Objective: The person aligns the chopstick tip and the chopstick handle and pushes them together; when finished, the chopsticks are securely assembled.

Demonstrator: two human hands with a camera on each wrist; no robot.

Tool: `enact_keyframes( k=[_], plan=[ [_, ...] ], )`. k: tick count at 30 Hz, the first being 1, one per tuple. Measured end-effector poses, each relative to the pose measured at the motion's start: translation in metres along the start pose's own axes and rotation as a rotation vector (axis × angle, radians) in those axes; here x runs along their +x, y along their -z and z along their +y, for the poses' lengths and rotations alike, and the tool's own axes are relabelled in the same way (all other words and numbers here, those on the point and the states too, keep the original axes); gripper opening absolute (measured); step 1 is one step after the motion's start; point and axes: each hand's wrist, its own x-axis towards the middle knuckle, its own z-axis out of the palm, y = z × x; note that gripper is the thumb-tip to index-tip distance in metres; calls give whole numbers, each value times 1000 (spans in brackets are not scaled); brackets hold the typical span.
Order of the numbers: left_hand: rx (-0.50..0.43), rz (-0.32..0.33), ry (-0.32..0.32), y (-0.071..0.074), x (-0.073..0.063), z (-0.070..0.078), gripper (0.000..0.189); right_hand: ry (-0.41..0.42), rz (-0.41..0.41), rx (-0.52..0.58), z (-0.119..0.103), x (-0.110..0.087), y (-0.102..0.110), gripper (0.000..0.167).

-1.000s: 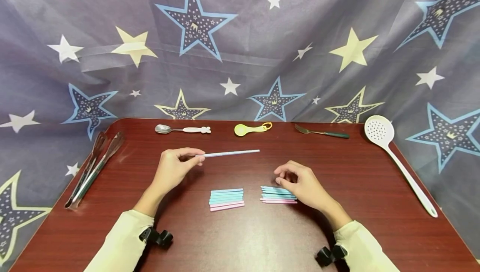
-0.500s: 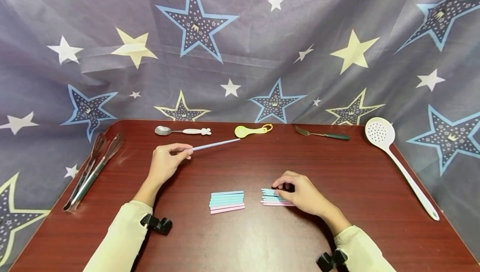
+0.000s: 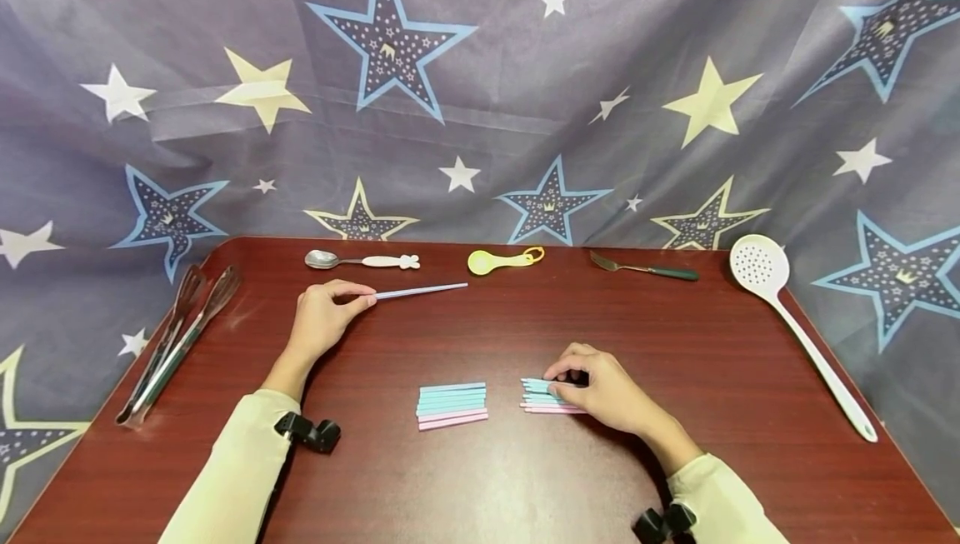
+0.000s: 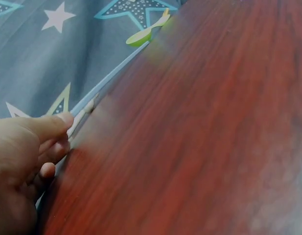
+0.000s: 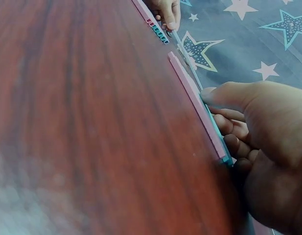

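Near the back left of the table in the head view, my left hand (image 3: pixel 322 317) pinches a slim pale blue stick (image 3: pixel 423 290), like a chopstick, by its left end. In the left wrist view the stick (image 4: pixel 109 76) extends from thumb and fingertips toward the yellow measuring spoon (image 4: pixel 139 37). My right hand (image 3: pixel 606 390) is at the right row of short blue and pink sticks (image 3: pixel 534 404), covering its right part. In the right wrist view its thumb (image 5: pixel 217 95) touches the row's blue side, fingers curled behind; I cannot tell whether it grips one. A matching left row (image 3: pixel 452 402) lies beside it.
Along the back edge lie a spoon with a white handle (image 3: pixel 382 261), the yellow measuring spoon (image 3: pixel 498 261) and a green-handled fork (image 3: pixel 671 273). Metal tongs (image 3: pixel 176 352) lie at the left edge, a white skimmer (image 3: pixel 810 344) at the right. A star-patterned curtain (image 3: pixel 480 69) hangs behind.
My left hand has carried the pale blue stick left and farther back. My right hand has shifted slightly nearer and lower onto the right row, and has stayed there over the last half second.
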Motion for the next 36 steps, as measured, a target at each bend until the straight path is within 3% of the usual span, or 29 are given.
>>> enact_keyframes(
  k=[5,11,17,21,26,30,36],
  plan=[
    [22,-1,-52,-1,1,0,9,0,9,-7,0,0,0,16],
    [47,-30,-62,-1,-1,0,10,-1,2,4,1,-2,-1,16],
    [49,-43,-48,0,1,0,14,6,7,5,1,-1,-1,16],
    [26,-61,12,5,0,4,20,-1,5,2,1,-1,0,15],
    [-49,-114,69,15,-5,23,24,-4,4,4,0,0,-1,14],
    [-124,-181,26,14,-14,52,26,-5,10,3,0,-1,0,14],
    [-171,-283,-53,0,-37,91,24,-7,12,3,0,-1,0,14]
  ],
)
